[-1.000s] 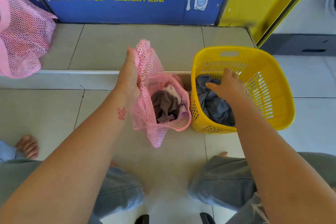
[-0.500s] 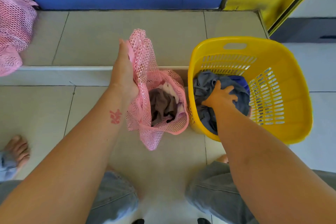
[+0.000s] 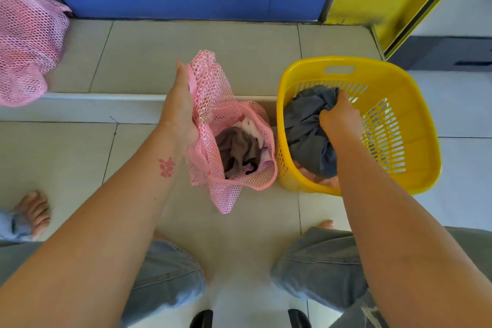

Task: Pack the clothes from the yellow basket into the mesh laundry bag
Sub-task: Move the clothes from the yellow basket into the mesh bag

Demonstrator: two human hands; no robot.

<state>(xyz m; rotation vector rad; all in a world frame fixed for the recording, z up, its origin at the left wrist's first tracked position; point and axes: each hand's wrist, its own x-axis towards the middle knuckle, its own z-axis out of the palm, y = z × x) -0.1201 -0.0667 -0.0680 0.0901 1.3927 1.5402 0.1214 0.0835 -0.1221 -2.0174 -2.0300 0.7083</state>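
Head view, packing partway: left hand (image 3: 179,112) holds the pink mesh laundry bag (image 3: 213,104) open, some clothes (image 3: 239,146) already inside; right hand (image 3: 339,117) grips a grey garment (image 3: 303,125) in the yellow basket (image 3: 415,141), more beneath, immediately right.

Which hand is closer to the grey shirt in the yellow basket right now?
Right. The right hand is inside the yellow basket, gripping the grey shirt. The left hand is off to its left, holding up the pink mesh bag.
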